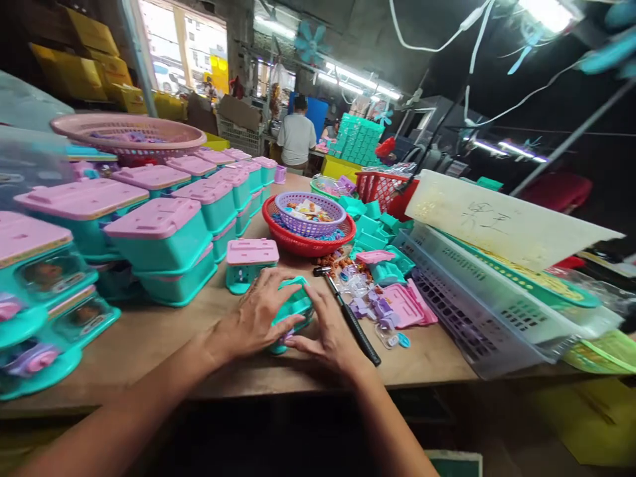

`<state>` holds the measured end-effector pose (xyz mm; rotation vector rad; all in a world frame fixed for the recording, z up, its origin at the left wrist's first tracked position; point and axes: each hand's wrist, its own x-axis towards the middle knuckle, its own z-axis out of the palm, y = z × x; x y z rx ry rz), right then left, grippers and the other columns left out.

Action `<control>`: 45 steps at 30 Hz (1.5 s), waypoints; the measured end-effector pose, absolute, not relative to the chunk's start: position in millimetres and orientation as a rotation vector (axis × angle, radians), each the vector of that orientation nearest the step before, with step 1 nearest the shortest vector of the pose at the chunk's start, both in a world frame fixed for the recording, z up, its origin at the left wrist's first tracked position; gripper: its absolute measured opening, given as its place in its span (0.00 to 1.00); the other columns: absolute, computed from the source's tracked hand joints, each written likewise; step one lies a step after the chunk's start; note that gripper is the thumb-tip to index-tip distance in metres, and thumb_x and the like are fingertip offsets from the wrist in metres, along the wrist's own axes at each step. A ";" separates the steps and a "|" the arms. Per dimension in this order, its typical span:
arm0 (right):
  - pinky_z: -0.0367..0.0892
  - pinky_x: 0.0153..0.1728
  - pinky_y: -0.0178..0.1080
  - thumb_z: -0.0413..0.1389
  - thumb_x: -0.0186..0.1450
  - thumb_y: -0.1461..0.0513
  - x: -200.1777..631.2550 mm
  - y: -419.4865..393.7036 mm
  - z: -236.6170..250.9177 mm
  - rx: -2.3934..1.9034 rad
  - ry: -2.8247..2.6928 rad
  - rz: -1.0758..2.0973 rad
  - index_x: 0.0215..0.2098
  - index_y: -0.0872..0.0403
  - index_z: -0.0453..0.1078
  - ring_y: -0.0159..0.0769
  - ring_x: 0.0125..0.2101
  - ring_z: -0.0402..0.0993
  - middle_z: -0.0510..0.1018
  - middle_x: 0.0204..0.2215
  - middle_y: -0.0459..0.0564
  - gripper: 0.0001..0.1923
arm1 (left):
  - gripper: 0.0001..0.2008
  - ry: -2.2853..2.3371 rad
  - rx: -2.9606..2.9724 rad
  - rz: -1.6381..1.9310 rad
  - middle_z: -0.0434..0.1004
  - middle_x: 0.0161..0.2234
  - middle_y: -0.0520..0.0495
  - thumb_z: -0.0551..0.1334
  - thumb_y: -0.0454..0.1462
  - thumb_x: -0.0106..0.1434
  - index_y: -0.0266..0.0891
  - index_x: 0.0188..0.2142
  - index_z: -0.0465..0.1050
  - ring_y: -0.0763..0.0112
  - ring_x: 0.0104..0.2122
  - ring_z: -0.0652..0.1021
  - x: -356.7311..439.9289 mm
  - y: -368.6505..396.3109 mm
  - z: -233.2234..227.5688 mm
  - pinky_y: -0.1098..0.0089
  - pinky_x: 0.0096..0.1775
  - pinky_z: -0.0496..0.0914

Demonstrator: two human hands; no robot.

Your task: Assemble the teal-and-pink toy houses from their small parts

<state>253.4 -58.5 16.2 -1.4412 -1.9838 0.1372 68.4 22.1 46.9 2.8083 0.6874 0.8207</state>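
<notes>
Teal toy box (293, 308) btwn both hands, screwdriver (354, 323) just right.

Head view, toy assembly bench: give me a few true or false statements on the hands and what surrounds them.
1. Both hands, left hand and right hand, grip one teal plastic piece. True.
2. A screwdriver lies beside the right hand. True.
3. The purple basket sits inside a yellow basket. False: it sits in a red basket.
4. The stacked teal boxes have blue lids. False: pink lids.
</notes>
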 end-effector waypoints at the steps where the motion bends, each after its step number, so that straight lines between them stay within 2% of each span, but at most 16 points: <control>1: 0.65 0.60 0.47 0.67 0.56 0.54 251.9 -55.4 17.9 -1.429 -2.004 0.100 0.67 0.55 0.50 0.46 0.61 0.64 0.66 0.60 0.61 0.47 | 0.19 0.681 2.858 0.780 0.68 0.55 0.39 0.58 0.39 0.66 0.40 0.57 0.67 0.54 0.56 0.66 78.2 22.8 52.4 0.51 0.59 0.63; 5: 0.67 0.58 0.43 0.67 0.54 0.63 255.7 -46.0 28.0 -1.451 -2.038 -0.023 0.61 0.62 0.58 0.47 0.57 0.68 0.71 0.56 0.64 0.40 | 0.18 0.592 3.079 0.433 0.73 0.46 0.37 0.55 0.29 0.60 0.36 0.50 0.72 0.53 0.47 0.71 121.2 21.3 77.6 0.51 0.51 0.68; 7: 0.69 0.55 0.39 0.64 0.57 0.64 272.0 -48.1 35.6 -1.523 -2.027 -0.093 0.58 0.62 0.62 0.44 0.55 0.71 0.73 0.54 0.61 0.32 | 0.20 0.492 3.133 0.295 0.74 0.45 0.37 0.55 0.28 0.59 0.36 0.50 0.72 0.52 0.45 0.73 142.2 22.8 90.2 0.51 0.47 0.69; 9: 0.70 0.52 0.37 0.60 0.61 0.64 299.3 -55.9 42.1 -1.628 -1.977 -0.180 0.55 0.58 0.65 0.40 0.52 0.73 0.76 0.51 0.56 0.24 | 0.23 0.400 3.132 0.230 0.74 0.47 0.36 0.55 0.28 0.59 0.37 0.54 0.70 0.51 0.46 0.74 164.4 27.2 100.4 0.52 0.47 0.70; 12: 0.71 0.49 0.43 0.58 0.65 0.61 348.5 -73.1 43.7 -1.840 -1.755 -0.285 0.51 0.55 0.69 0.40 0.47 0.74 0.78 0.45 0.54 0.16 | 0.24 0.357 3.107 0.233 0.73 0.51 0.34 0.55 0.29 0.61 0.37 0.57 0.67 0.49 0.49 0.74 202.9 36.6 104.6 0.52 0.47 0.70; 16: 0.69 0.44 0.50 0.63 0.60 0.55 391.2 -87.8 32.3 -2.370 -1.417 -0.348 0.43 0.55 0.73 0.50 0.47 0.71 0.77 0.42 0.59 0.16 | 0.20 0.273 3.098 0.189 0.74 0.48 0.30 0.56 0.31 0.62 0.33 0.54 0.69 0.45 0.49 0.74 258.3 39.0 83.9 0.50 0.46 0.70; 21: 0.68 0.42 0.48 0.54 0.64 0.65 396.8 -86.9 21.3 -2.389 -1.432 -0.303 0.39 0.58 0.72 0.48 0.41 0.73 0.78 0.37 0.61 0.07 | 0.23 0.249 3.055 0.141 0.72 0.49 0.29 0.58 0.32 0.61 0.30 0.57 0.65 0.47 0.47 0.74 291.0 11.8 61.3 0.53 0.46 0.70; 23: 0.68 0.41 0.47 0.52 0.65 0.66 390.0 -86.4 20.9 -2.199 -1.417 -0.291 0.40 0.59 0.70 0.45 0.39 0.73 0.77 0.36 0.59 0.07 | 0.20 0.314 3.047 0.162 0.72 0.49 0.31 0.56 0.33 0.63 0.30 0.55 0.65 0.50 0.48 0.74 280.1 1.0 66.4 0.54 0.48 0.70; 26: 0.69 0.42 0.45 0.52 0.66 0.62 363.3 -92.0 20.8 -1.796 -1.399 -0.236 0.46 0.56 0.67 0.43 0.40 0.72 0.75 0.39 0.56 0.11 | 0.22 0.337 2.994 0.392 0.72 0.50 0.33 0.57 0.33 0.62 0.31 0.56 0.64 0.51 0.51 0.71 232.8 -5.7 84.6 0.53 0.51 0.68; 29: 0.71 0.39 0.40 0.53 0.67 0.60 312.5 -105.2 16.8 -1.580 -1.444 0.012 0.47 0.52 0.65 0.38 0.38 0.73 0.74 0.39 0.52 0.11 | 0.20 0.274 2.832 0.569 0.72 0.51 0.40 0.62 0.37 0.62 0.38 0.53 0.69 0.60 0.51 0.72 158.6 8.7 98.0 0.61 0.54 0.68; 31: 0.72 0.36 0.36 0.54 0.67 0.62 272.0 -109.7 10.7 -1.478 -1.586 0.225 0.46 0.51 0.65 0.35 0.36 0.73 0.73 0.37 0.49 0.10 | 0.14 0.481 2.757 0.705 0.73 0.50 0.41 0.59 0.37 0.65 0.37 0.50 0.71 0.64 0.51 0.73 110.1 34.6 96.3 0.65 0.54 0.68; 34: 0.72 0.40 0.37 0.56 0.64 0.65 221.3 -99.5 -0.2 -1.402 -1.805 0.423 0.46 0.52 0.66 0.35 0.38 0.73 0.73 0.40 0.50 0.12 | 0.17 1.060 2.806 0.834 0.71 0.54 0.38 0.57 0.40 0.67 0.37 0.53 0.70 0.58 0.56 0.69 62.5 82.1 79.0 0.57 0.58 0.63; 36: 0.73 0.41 0.39 0.57 0.62 0.66 202.8 -84.2 -5.4 -1.436 -1.874 0.449 0.46 0.54 0.67 0.37 0.38 0.72 0.72 0.42 0.52 0.13 | 0.25 1.395 2.847 0.644 0.66 0.58 0.34 0.58 0.44 0.66 0.35 0.59 0.64 0.50 0.60 0.64 49.8 101.7 66.0 0.51 0.59 0.61; 38: 0.72 0.41 0.42 0.57 0.62 0.66 198.1 -68.4 -6.6 -1.525 -1.886 0.395 0.45 0.55 0.67 0.39 0.39 0.72 0.71 0.42 0.54 0.12 | 0.30 1.547 2.898 0.455 0.64 0.59 0.31 0.58 0.48 0.67 0.34 0.63 0.59 0.46 0.60 0.64 46.6 102.7 58.8 0.50 0.57 0.61; 43: 0.70 0.43 0.44 0.56 0.59 0.69 223.2 -54.6 9.4 -1.787 -1.853 0.116 0.49 0.55 0.67 0.43 0.43 0.71 0.72 0.43 0.56 0.18 | 0.33 1.786 2.922 0.346 0.69 0.49 0.28 0.58 0.55 0.63 0.32 0.57 0.64 0.41 0.52 0.69 41.0 44.2 66.7 0.52 0.48 0.67; 45: 0.70 0.41 0.43 0.58 0.59 0.67 234.7 -60.8 20.8 -1.948 -1.934 0.083 0.44 0.55 0.70 0.44 0.42 0.73 0.73 0.41 0.56 0.14 | 0.35 1.778 2.921 0.316 0.70 0.46 0.28 0.59 0.58 0.60 0.30 0.53 0.67 0.40 0.49 0.71 32.4 18.0 72.8 0.51 0.46 0.67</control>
